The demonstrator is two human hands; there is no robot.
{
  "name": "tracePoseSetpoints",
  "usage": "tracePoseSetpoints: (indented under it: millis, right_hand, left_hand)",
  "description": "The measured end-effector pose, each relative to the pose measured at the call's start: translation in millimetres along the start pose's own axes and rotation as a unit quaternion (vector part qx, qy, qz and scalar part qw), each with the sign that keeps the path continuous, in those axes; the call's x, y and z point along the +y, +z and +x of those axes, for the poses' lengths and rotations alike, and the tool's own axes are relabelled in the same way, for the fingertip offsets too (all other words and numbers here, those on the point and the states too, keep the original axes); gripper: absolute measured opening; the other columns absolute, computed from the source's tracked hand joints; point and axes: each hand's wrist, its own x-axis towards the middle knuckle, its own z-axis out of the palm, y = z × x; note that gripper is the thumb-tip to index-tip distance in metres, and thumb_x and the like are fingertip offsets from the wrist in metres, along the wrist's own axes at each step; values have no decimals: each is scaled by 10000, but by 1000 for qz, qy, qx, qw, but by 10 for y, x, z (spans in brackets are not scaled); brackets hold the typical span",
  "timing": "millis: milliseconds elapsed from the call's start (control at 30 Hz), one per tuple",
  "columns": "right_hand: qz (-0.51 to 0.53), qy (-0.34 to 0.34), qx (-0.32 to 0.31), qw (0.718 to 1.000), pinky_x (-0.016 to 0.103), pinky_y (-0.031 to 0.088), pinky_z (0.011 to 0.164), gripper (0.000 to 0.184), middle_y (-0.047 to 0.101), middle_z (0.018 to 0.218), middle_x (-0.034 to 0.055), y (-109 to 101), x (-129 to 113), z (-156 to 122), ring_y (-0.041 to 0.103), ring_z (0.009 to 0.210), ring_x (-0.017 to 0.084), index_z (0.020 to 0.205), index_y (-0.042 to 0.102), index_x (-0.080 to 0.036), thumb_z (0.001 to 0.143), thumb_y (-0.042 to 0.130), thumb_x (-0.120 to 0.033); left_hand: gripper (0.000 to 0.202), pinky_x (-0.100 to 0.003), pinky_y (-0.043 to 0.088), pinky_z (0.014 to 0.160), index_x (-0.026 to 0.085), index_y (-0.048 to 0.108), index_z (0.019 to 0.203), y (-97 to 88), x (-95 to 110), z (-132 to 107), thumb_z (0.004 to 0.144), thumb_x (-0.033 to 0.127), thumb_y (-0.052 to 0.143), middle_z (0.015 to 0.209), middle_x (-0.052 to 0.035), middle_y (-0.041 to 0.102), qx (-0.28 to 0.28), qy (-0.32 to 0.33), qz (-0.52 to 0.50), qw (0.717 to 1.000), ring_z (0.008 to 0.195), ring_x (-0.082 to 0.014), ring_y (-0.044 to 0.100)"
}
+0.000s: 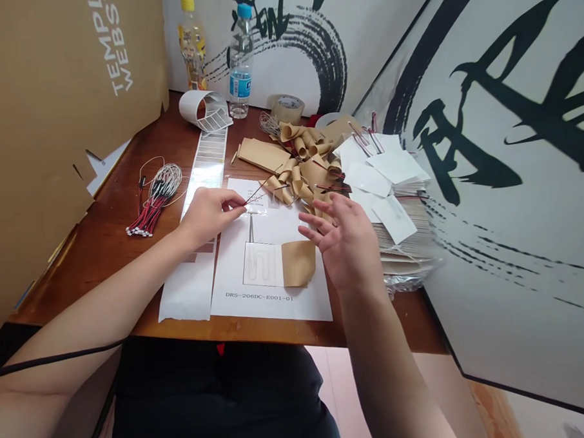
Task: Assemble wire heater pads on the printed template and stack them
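My left hand (pixel 209 213) pinches a thin dark wire (pixel 257 193) between thumb and fingertips, above a printed white sheet (pixel 271 307). The wire's far end runs toward the heap of curled brown paper pieces (pixel 297 180). To the right, my right hand (pixel 346 242) is held over the sheet's edge with its fingers apart, holding nothing. Between the hands, a flat white piece (pixel 262 263) with a faint winding line lies on the sheet. A brown paper flap (pixel 298 264) covers or adjoins its right side.
Left lies a bundle of red, black and white wires (pixel 158 196) with connectors. A label strip (pixel 207 161) curls at the back. Two bottles (pixel 240 85) and a tape roll (pixel 288 108) stand behind. Stacked white pieces (pixel 398 208) sit right; a cardboard wall (pixel 75 125) rises left.
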Motion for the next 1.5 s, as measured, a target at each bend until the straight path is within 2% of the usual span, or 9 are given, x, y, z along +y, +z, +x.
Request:
tracePoseSetpoints:
  millis: [100, 200, 367, 500, 633, 867, 1167, 1333, 1500]
  right_hand:
    - [-100, 20, -85, 991, 297, 624, 651, 461, 699, 979, 17, 78, -9, -28, 712, 710, 139, 1033, 638, -234, 758, 838, -545]
    - [-184, 59, -157, 968, 296, 634, 663, 452, 731, 1089, 88, 190, 21, 8, 734, 757, 152, 1091, 663, -182, 797, 814, -489]
    - [-233, 33, -138, 962, 274, 622, 640, 488, 683, 1242, 115, 337, 132, 179, 738, 764, 137, 1192, 580, -188, 818, 774, -435]
    - [-219, -43, -114, 968, 259, 582, 567, 423, 681, 1042, 30, 348, 203, 284, 690, 644, 109, 1050, 561, -213, 816, 743, -515]
    - [-203, -97, -102, 969, 241, 525, 507, 370, 629, 855, -41, 347, 199, 313, 605, 537, 77, 1031, 581, -222, 827, 749, -481]
    - [-167, -169, -95, 967, 262, 542, 490, 204, 639, 843, -23, 396, 154, 235, 616, 547, 96, 933, 625, -228, 862, 715, -396]
    - [-308, -285, -141, 897, 341, 594, 630, 226, 714, 895, 55, 360, 232, 168, 682, 699, 181, 912, 719, -247, 961, 641, -453]
    - [-378, -315, -179, 852, 329, 584, 629, 187, 756, 920, 69, 323, 259, 105, 699, 727, 193, 898, 752, -253, 970, 628, -373]
    - [-430, -363, -197, 803, 324, 553, 676, 202, 786, 930, 79, 290, 298, 21, 711, 738, 195, 926, 770, -236, 998, 597, -313]
  left_hand:
    - [95, -296, 552, 747, 217, 823, 843, 6, 23, -8, 835, 277, 749, 780, -5, 806, -27, -23, -19, 999, 711, -149, 702]
    - [129, -302, 558, 757, 215, 821, 854, 28, 47, -22, 836, 323, 755, 773, -8, 805, -36, -24, -37, 998, 718, -154, 718]
    - [131, -288, 556, 687, 208, 804, 840, 61, 68, -51, 815, 329, 760, 743, -10, 796, -50, -7, -91, 995, 698, -157, 726]
    - [83, -280, 557, 689, 210, 785, 823, 58, 75, -57, 815, 283, 746, 752, -2, 791, -60, 25, -110, 992, 689, -144, 712]
    - [49, -271, 547, 695, 206, 771, 819, 62, 54, -48, 828, 230, 729, 745, 4, 777, -62, 53, -87, 993, 681, -134, 696]
    - [53, -289, 560, 759, 204, 760, 842, 115, -17, -20, 864, 232, 721, 813, -4, 787, -26, 53, -55, 997, 744, -149, 712]
    - [60, -343, 512, 814, 201, 795, 843, 259, -113, 113, 863, 237, 750, 878, -44, 762, 4, 21, 23, 1000, 833, -195, 684]
    - [95, -341, 508, 835, 233, 824, 855, 319, -163, 155, 862, 202, 735, 874, -28, 766, -30, 18, 53, 998, 842, -194, 692]
    - [141, -397, 471, 892, 247, 845, 913, 234, -138, 125, 890, 238, 707, 911, -46, 745, -63, 17, 88, 994, 906, -227, 686]
